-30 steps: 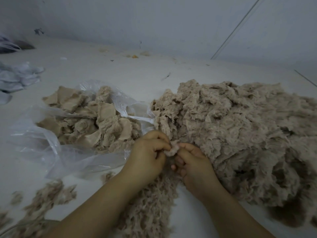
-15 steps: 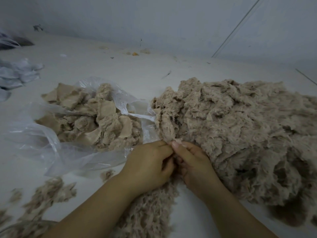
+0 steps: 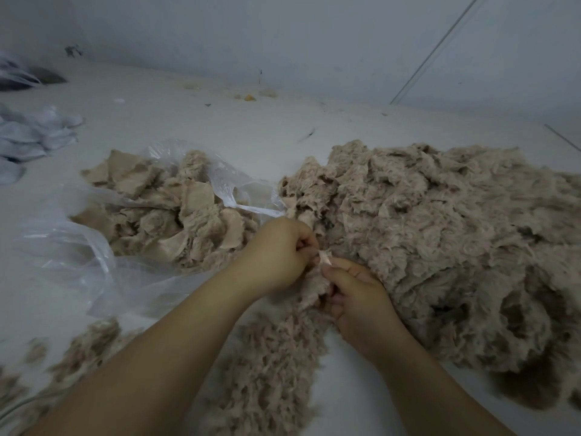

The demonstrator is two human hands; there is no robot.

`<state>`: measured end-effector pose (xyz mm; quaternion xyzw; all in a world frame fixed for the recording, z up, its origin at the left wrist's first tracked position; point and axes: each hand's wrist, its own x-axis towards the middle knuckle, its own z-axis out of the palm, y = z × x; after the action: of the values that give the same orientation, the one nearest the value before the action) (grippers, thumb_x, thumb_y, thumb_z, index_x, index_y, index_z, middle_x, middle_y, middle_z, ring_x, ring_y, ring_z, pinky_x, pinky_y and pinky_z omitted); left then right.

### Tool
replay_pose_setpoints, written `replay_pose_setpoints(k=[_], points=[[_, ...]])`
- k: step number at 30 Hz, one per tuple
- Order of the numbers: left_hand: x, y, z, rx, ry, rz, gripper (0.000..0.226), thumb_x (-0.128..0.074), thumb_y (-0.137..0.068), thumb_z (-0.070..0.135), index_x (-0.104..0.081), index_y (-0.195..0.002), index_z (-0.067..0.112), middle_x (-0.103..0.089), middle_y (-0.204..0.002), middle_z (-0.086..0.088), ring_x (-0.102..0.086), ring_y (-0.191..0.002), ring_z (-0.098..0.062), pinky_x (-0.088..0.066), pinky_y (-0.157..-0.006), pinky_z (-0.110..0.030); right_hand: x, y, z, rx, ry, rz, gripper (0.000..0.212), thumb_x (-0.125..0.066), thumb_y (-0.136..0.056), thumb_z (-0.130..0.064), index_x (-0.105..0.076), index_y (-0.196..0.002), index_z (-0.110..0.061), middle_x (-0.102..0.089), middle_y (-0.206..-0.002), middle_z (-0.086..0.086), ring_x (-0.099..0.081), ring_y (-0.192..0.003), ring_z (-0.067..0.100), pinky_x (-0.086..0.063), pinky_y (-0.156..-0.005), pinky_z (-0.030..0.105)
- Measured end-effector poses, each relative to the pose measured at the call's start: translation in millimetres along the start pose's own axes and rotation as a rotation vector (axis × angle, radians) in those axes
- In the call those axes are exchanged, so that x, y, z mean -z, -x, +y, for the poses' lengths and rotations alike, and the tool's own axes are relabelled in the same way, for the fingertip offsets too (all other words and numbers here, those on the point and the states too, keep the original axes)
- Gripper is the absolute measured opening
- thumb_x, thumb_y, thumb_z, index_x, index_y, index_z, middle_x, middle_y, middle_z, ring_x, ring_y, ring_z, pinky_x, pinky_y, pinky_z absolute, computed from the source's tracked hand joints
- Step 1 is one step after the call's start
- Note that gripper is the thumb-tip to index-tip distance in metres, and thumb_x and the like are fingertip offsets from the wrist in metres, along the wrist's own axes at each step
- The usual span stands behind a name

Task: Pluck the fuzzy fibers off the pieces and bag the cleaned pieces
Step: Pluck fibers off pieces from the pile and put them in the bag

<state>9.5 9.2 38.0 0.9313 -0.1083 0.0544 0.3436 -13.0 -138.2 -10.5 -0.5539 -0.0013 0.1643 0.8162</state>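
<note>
I can't make out the dark bundle (image 3: 19, 77) at upper left, edge-cut; the fuzzy heap (image 3: 456, 247) runs off the right edge.

Fuzzy pile (image 3: 440, 247) seen beige-brown, darker at near edge. Bagged pieces (image 3: 176, 221) paler tan, smooth-faced. Plastic bag (image 3: 78, 253) clear, glossy. Floor (image 3: 220, 121) white-grey. Crumpled cloth (image 3: 31, 133) pale blue-white.

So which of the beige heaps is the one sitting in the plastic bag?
The left heap, left of the left hand. It lies in the clear bag and shows smooth, flat faces; the big pile on the right is fuzzy and bare on the surface.
</note>
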Motion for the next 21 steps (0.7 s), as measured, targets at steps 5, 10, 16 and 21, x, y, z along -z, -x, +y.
replay_pose_setpoints(k=[5, 10, 16, 21], points=[[-1.5, -7.8, 0.3, 0.053, 0.069, 0.182, 0.011, -0.065, -0.091, 0.01, -0.076, -0.088, 0.014, -0.054, -0.062, 0.019, -0.051, -0.057, 0.004, -0.037, -0.052, -0.01, 0.0, 0.5, 0.8, 0.012, -0.04, -0.006, 0.045, -0.042, -0.1, -0.003, -0.055, -0.06, -0.018, -0.037, -0.053, -0.002, -0.035, -0.049, 0.008, -0.046, -0.052, 0.022], [-10.1, -1.4, -2.1, 0.035, 0.118, 0.181, 0.013, -0.066, -0.09, 0.011, -0.072, -0.081, 0.018, -0.055, -0.059, 0.014, -0.052, -0.053, 0.005, -0.038, -0.05, -0.008, -0.4, -0.9, -0.3, -0.028, -0.095, 0.097, 0.038, -0.051, -0.1, -0.017, -0.055, -0.062, -0.017, -0.04, -0.052, 0.0, -0.042, -0.043, 0.01, -0.045, -0.053, 0.029], [-12.2, 5.8, 1.0, -0.009, 0.128, 0.163, 0.014, -0.069, -0.085, 0.011, -0.072, -0.077, 0.022, -0.062, -0.066, 0.014, -0.057, -0.061, 0.004, -0.04, -0.053, -0.007, -0.9, -0.3, 1.0, 0.02, -0.005, 0.061, 0.031, -0.065, -0.092, -0.031, -0.062, -0.063, -0.02, -0.04, -0.054, -0.003, -0.043, -0.051, 0.01, -0.048, -0.05, 0.025], [-8.8, -1.1, -0.8, 0.02, 0.102, 0.247, 0.013, -0.068, -0.085, 0.009, -0.074, -0.078, 0.018, -0.058, -0.059, 0.015, -0.057, -0.057, -0.001, -0.04, -0.049, -0.01, -1.7, -1.0, 0.9, -0.005, -0.034, 0.095, 0.045, -0.055, -0.098, -0.01, -0.05, -0.054, -0.016, -0.039, -0.052, 0.002, -0.044, -0.048, 0.013, -0.047, -0.046, 0.024]])
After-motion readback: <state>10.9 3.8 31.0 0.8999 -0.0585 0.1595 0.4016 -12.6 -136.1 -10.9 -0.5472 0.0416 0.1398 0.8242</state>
